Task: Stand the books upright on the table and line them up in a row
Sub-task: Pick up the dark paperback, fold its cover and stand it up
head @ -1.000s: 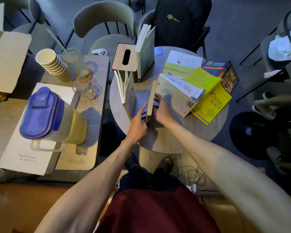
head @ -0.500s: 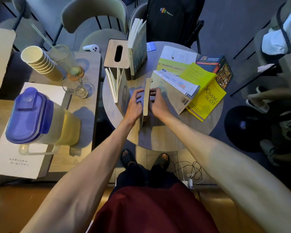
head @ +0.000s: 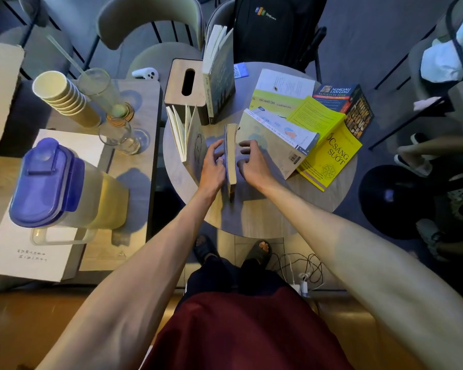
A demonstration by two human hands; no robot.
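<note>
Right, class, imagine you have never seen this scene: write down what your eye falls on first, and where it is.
First, the left hand and right hand flanking a thin book standing on edge in the middle of the round table. Next, the bright yellow book lying flat at the table's right, and the purple-lidded pitcher on the side table to the left.
</note>
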